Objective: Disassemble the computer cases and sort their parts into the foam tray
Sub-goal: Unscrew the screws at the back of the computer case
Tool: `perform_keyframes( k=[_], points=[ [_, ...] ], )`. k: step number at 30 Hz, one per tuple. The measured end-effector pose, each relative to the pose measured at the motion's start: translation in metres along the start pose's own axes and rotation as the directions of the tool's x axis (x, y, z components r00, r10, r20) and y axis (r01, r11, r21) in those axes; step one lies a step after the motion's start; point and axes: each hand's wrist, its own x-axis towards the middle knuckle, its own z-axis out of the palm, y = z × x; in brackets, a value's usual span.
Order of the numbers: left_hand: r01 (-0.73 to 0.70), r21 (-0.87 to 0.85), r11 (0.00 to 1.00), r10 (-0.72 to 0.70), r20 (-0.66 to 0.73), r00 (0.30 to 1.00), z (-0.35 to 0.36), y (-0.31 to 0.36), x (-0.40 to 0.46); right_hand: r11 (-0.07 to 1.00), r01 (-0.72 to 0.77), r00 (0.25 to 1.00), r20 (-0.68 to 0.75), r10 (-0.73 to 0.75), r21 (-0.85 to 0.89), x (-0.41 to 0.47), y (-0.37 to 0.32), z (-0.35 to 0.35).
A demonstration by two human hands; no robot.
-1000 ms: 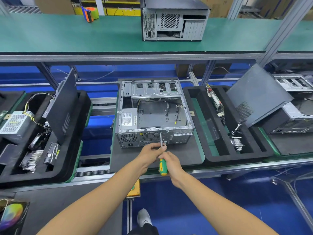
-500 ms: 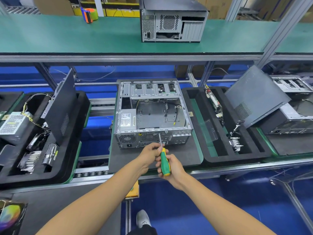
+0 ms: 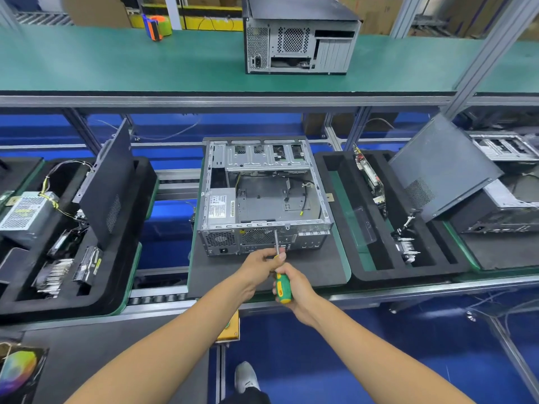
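- Green-and-yellow screwdriver now sits lower in the right hand, whose fingers wrap its handle; a second ago the tip pointed higher up the rear panel
- Left hand pinches the shaft, steadying the tip on the open computer case in the middle of the line, so a rear screw is probably being worked
- Counted: one screwdriver, three cases in view, two foam trays, the right foam tray just beside the case

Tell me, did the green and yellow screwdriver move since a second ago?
Yes. The green and yellow screwdriver slid back toward the person, away from the open grey metal computer case, with its tip now lower on the rear panel.
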Motion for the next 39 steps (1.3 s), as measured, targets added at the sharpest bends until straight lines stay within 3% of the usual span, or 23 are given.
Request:
perform_keyframes(
  k=[4, 7, 15, 22, 31, 39],
  points=[
    [0.043, -0.078, 0.996, -0.040, 0.034, 0.999, 0.002, 0.002, -0.001, 0.987, -0.083, 0.989, 0.137, 0.064, 0.138, -0.005, 0.003, -0.004],
    [0.067, -0.124, 0.990, -0.060, 0.059, 0.996, 0.004, 0.003, -0.002, 0.979, -0.093, 0.984, 0.164, 0.063, 0.182, -0.004, 0.004, -0.005],
    [0.050, -0.069, 0.996, -0.049, 0.013, 0.999, 0.008, -0.007, -0.004, 0.996, -0.037, 0.998, 0.054, 0.033, 0.079, -0.001, 0.003, -0.001],
    [0.002, -0.001, 1.000, -0.002, -0.184, 0.983, 0.006, -0.010, 0.001, 0.996, 0.061, 0.998, 0.026, -0.059, -0.058, -0.002, 0.001, 0.004],
    [0.029, -0.105, 0.994, -0.037, -0.074, 0.997, 0.012, -0.009, -0.003, 0.984, -0.048, 0.991, 0.131, 0.026, 0.170, 0.000, 0.003, -0.007],
    [0.017, -0.080, 0.997, -0.024, -0.088, 0.996, 0.009, -0.013, -0.004, 0.999, -0.014, 0.998, 0.070, 0.010, 0.051, 0.006, 0.002, -0.007]
  ],
)
